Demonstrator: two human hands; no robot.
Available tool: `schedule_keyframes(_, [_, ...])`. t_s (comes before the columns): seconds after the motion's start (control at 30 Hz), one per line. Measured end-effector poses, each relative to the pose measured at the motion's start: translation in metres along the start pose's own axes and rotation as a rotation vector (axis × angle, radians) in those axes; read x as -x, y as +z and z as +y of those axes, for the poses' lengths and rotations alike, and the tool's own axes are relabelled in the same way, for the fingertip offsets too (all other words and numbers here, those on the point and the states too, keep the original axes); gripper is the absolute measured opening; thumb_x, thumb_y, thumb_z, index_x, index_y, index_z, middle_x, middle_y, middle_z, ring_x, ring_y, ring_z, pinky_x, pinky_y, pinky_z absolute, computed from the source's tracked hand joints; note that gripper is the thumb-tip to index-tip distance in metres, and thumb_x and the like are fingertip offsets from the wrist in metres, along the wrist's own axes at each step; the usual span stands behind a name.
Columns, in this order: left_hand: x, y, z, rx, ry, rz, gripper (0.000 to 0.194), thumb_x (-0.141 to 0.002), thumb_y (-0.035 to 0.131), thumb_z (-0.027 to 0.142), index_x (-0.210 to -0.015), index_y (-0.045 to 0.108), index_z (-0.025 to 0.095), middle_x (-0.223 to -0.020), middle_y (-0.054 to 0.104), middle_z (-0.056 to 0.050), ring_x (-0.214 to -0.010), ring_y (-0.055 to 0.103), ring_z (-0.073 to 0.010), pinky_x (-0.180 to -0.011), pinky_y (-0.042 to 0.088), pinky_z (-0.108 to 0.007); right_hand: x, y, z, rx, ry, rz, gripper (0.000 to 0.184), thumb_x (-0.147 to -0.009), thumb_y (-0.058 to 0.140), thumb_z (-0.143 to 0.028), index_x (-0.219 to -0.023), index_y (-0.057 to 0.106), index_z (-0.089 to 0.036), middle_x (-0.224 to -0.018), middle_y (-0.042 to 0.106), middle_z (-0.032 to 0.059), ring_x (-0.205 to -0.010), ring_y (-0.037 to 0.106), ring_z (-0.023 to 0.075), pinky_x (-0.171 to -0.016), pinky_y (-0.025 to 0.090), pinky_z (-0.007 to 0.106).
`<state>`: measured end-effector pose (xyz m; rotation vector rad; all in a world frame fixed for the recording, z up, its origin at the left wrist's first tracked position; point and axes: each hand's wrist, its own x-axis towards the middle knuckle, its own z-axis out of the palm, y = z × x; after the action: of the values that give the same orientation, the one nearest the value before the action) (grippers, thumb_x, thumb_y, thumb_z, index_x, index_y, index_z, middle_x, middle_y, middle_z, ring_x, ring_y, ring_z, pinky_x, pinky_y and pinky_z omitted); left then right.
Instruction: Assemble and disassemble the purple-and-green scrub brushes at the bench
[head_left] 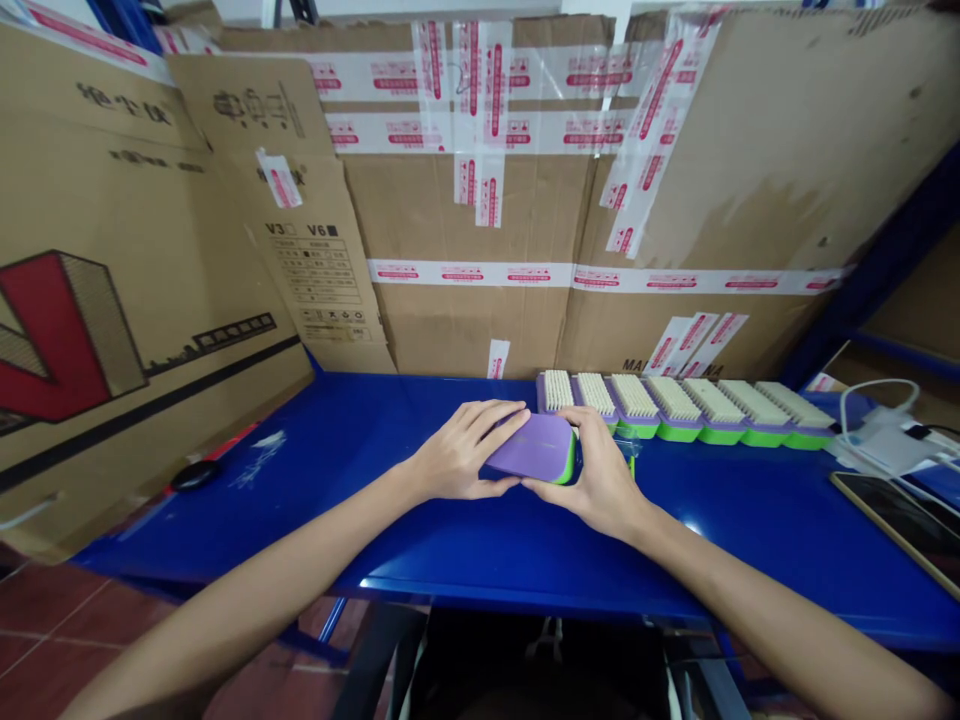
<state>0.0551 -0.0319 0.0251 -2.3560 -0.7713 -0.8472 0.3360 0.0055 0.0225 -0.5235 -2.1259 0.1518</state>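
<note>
My blue bench [247, 520] spans the middle of the frame, its top glossy, with a pale scuffed patch [262, 455] towards the left. Along its back edge, right of centre, I have seven brush blocks [679, 408] in a row, purple and green, cream bristles facing up. At the frame's right lie a white adapter with cables [889, 445] and a dark-screened phone [904, 525]; at left, a black round object [195, 475], hard to make out.

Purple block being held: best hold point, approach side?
Probably the two short ends, from left and right: the block is longer sideways, and its flat upturned face offers little to pinch. The left grip and right grip are at those ends.
</note>
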Motion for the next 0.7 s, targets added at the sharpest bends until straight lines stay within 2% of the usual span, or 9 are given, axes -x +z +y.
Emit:
schedule_keyframes(0.13, [0.003, 0.006, -0.002, -0.127, 0.003, -0.02, 0.103, -0.113, 0.058, 0.067, -0.183, 0.016, 0.006, -0.15, 0.07, -0.03, -0.133, 0.073, -0.0422, -0.109, 0.059, -0.055, 0.001, -0.001, -0.001, 0.038, -0.137, -0.058, 0.079, -0.096, 0.089, -0.052, -0.153, 0.043, -0.024, -0.137, 0.067, 0.0205, -0.124, 0.071, 0.0419, -0.101, 0.066, 0.064])
schedule_keyframes(0.27, [0.005, 0.007, -0.005, -0.26, 0.073, -0.051, 0.096, -0.117, 0.05, 0.065, -0.182, 0.018, 0.002, -0.137, 0.076, -0.027, -0.118, 0.077, -0.0392, -0.107, 0.056, -0.055, 0.002, -0.002, 0.004, 0.086, -0.211, -0.123, 0.077, -0.102, 0.084, -0.046, -0.16, 0.04, -0.023, -0.14, 0.067, 0.022, -0.13, 0.071, 0.0441, -0.103, 0.067, 0.067])
schedule_keyframes(0.4, [0.003, 0.008, 0.007, -0.267, -0.034, -0.104, 0.096, -0.112, 0.061, 0.06, -0.181, 0.023, 0.005, -0.144, 0.073, -0.027, -0.128, 0.072, -0.0417, -0.117, 0.051, -0.06, 0.003, -0.001, 0.01, 0.101, -0.165, -0.136, 0.078, -0.102, 0.083, -0.048, -0.162, 0.041, -0.023, -0.143, 0.066, 0.023, -0.13, 0.072, 0.0448, -0.104, 0.068, 0.069])
schedule_keyframes(0.5, [0.003, 0.011, 0.013, -0.258, -0.073, -0.086, 0.097, -0.11, 0.064, 0.051, -0.181, 0.019, 0.002, -0.145, 0.072, -0.029, -0.128, 0.072, -0.0432, -0.112, 0.054, -0.059, 0.005, -0.002, 0.011, 0.064, -0.114, -0.154, 0.079, -0.1, 0.084, -0.048, -0.162, 0.041, -0.024, -0.147, 0.065, 0.0229, -0.134, 0.07, 0.0446, -0.108, 0.067, 0.07])
schedule_keyframes(0.6, [0.003, 0.013, 0.009, -0.263, -0.008, -0.04, 0.103, -0.112, 0.058, 0.064, -0.181, 0.017, -0.001, -0.136, 0.075, -0.029, -0.115, 0.075, -0.0419, -0.098, 0.059, -0.054, 0.004, -0.005, 0.009, 0.012, -0.12, -0.193, 0.079, -0.1, 0.085, -0.044, -0.163, 0.04, -0.025, -0.148, 0.065, 0.0212, -0.135, 0.07, 0.0428, -0.11, 0.066, 0.069])
schedule_keyframes(0.7, [0.004, 0.01, -0.001, -0.239, 0.043, -0.024, 0.105, -0.112, 0.051, 0.075, -0.181, 0.02, 0.002, -0.13, 0.077, -0.026, -0.11, 0.077, -0.0387, -0.094, 0.06, -0.05, 0.002, -0.007, 0.005, -0.001, -0.143, -0.209, 0.078, -0.099, 0.084, -0.041, -0.163, 0.041, -0.026, -0.147, 0.066, 0.0203, -0.135, 0.071, 0.0417, -0.11, 0.067, 0.067])
